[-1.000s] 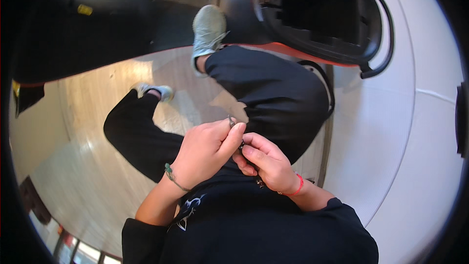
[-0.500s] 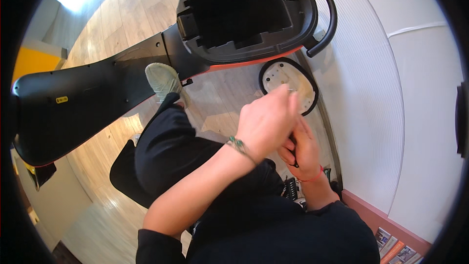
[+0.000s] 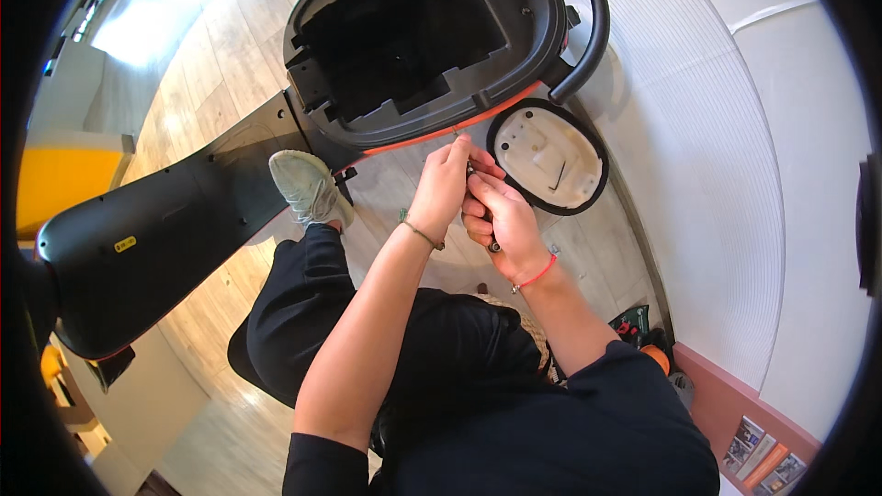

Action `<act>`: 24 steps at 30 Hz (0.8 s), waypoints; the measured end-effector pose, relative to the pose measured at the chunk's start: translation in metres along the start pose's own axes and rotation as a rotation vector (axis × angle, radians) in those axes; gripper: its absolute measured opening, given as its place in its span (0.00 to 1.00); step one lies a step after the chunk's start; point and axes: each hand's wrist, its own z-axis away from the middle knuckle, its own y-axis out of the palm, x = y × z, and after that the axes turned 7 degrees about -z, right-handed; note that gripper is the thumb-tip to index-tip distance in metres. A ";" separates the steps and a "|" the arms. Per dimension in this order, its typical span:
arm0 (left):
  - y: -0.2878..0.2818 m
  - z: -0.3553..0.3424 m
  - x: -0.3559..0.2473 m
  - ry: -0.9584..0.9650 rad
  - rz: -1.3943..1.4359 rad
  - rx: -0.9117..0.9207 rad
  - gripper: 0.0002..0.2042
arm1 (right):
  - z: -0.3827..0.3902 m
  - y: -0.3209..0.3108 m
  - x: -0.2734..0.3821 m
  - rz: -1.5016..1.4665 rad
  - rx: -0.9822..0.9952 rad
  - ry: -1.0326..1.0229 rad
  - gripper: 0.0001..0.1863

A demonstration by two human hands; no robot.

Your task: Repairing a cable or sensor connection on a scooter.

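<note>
Head view: My right hand (image 3: 503, 220) has its fingers curled around a small dark tool (image 3: 494, 246), whose lower end protrudes beneath them. My left hand (image 3: 441, 186) meets the right at the tool's upper end; I cannot tell whether its fingertips pinch it. Both hands are near an oval black-rimmed pan (image 3: 525, 149), in which a bent dark rod (image 3: 558, 176) lies. Beyond stands a black vehicle body (image 3: 432, 129).

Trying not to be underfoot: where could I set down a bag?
Bare floor lies between the black deck and yellow panel; a smaller patch between shoe and left hand. Crowded: lower right, orange and dark things by the pink shelf.
</note>
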 end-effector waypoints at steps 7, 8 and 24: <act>0.009 -0.007 -0.004 -0.055 0.031 -0.070 0.22 | -0.006 -0.003 0.002 0.008 -0.036 -0.006 0.09; 0.011 -0.008 -0.002 -0.056 0.034 -0.068 0.22 | -0.007 -0.005 0.001 0.019 -0.026 -0.024 0.09; -0.089 0.164 -0.119 0.900 -0.211 -0.713 0.13 | -0.006 -0.006 0.020 0.096 0.011 0.015 0.16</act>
